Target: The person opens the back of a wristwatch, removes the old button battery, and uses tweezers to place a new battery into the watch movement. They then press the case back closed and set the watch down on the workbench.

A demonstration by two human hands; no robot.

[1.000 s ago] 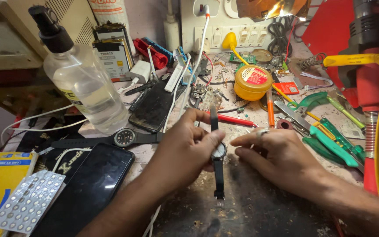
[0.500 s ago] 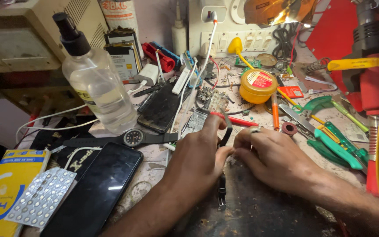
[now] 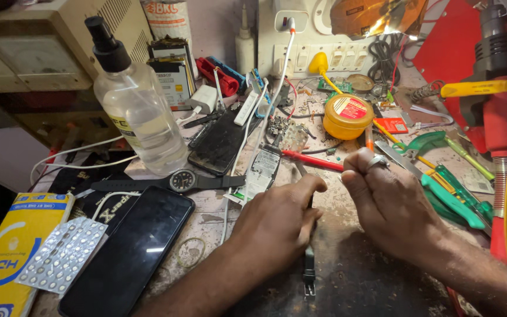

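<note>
My left hand (image 3: 280, 220) lies over a black wristwatch (image 3: 308, 271) on the dark work mat and pins it down. Only the lower strap and its buckle show below my palm; the watch case is hidden. My right hand (image 3: 385, 202) hovers just right of it, apart from the watch, with the fingers curled into a loose fist and a ring on one finger. I see nothing between its fingertips.
A second black watch (image 3: 182, 181) and a dark phone (image 3: 133, 249) lie to the left, beside a clear spray bottle (image 3: 139, 114) and a blister pack (image 3: 63, 255). A red screwdriver (image 3: 312, 159), a yellow tin (image 3: 347, 115) and green-handled tools (image 3: 450, 202) crowd the right.
My right hand has left the watch and drawn back to the right with its fingers closed. My left hand has slid over the watch case and now covers it.
</note>
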